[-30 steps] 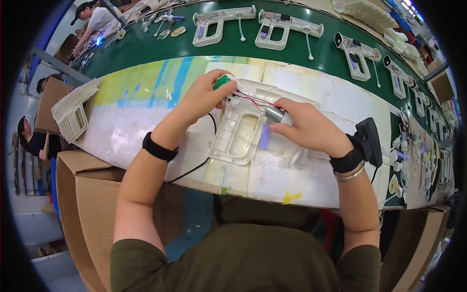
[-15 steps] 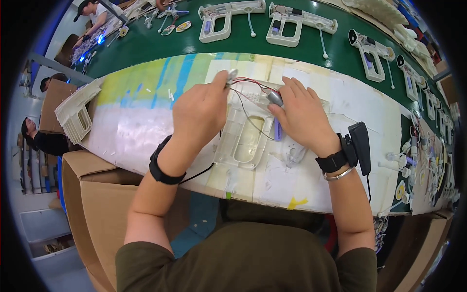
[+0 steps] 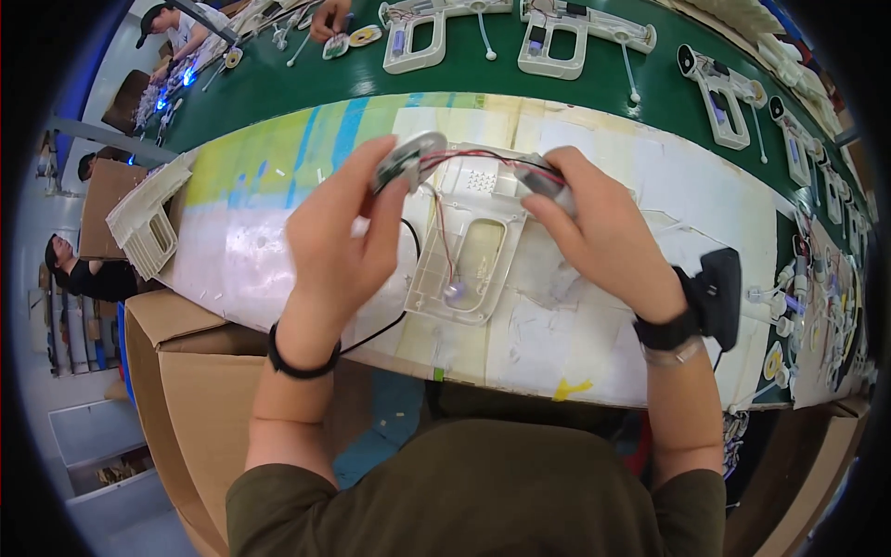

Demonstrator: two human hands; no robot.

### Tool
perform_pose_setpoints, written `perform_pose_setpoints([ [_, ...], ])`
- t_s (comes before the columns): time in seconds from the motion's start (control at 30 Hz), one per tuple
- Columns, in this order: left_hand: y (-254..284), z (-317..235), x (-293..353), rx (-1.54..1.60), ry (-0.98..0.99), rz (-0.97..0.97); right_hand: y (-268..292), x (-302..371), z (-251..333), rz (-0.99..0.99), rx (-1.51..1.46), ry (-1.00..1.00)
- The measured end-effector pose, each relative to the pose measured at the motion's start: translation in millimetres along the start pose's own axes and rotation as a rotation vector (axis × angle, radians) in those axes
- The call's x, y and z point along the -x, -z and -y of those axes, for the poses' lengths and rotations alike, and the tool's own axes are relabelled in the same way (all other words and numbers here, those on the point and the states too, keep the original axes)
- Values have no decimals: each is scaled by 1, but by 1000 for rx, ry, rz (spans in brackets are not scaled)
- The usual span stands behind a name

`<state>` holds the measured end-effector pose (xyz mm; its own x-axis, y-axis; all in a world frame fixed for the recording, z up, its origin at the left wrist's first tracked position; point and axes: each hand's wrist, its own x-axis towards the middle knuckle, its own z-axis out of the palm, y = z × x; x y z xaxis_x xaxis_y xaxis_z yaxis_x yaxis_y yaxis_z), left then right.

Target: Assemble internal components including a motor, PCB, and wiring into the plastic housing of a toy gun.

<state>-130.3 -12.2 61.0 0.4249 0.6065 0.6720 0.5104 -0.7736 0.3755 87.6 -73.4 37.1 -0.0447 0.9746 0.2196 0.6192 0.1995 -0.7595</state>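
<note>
My left hand (image 3: 336,230) pinches a round silver part with a circuit board (image 3: 408,161) between thumb and fingers. Closed on a small grey motor (image 3: 542,180), my right hand (image 3: 608,223) is to the right. Red and black wires (image 3: 483,154) stretch between the two parts. Below them lies a whitish, see-through toy-gun shell half (image 3: 425,283), its open inside facing up. A thinner lead (image 3: 442,227) hangs down to a small purple part (image 3: 454,291) over the shell's handle. Under my right hand, something clear (image 3: 561,277) is blurred.
A ribbed white shell (image 3: 139,218) lies at the board's left end. Several part-assembled toy guns (image 3: 552,65) line the green bench (image 3: 278,102). A co-worker's hand (image 3: 329,19) is at the far side. Cardboard boxes (image 3: 213,399) stand near left; loose parts (image 3: 789,297) lie right.
My left hand has moved left and turned, bringing the round part into view. My right hand has shifted right with the motor. The purple part has swung left over the handle.
</note>
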Motion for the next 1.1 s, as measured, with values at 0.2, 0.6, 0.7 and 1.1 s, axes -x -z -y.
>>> perform_pose_setpoints([
  [0.2, -48, 49, 13, -264, -7, 160, -34, -10, -30, -119, 634, 154],
  [0.6, -71, 52, 25, -297, -68, 139, -46, -8, -42, -222, 524, 170],
  [0.7, -69, 53, 25, -231, -29, 245, -44, -7, -41, -206, 517, 149],
  [1.1, -70, 48, 26, -328, -152, 184, -45, -6, -47, -232, 487, 147],
])
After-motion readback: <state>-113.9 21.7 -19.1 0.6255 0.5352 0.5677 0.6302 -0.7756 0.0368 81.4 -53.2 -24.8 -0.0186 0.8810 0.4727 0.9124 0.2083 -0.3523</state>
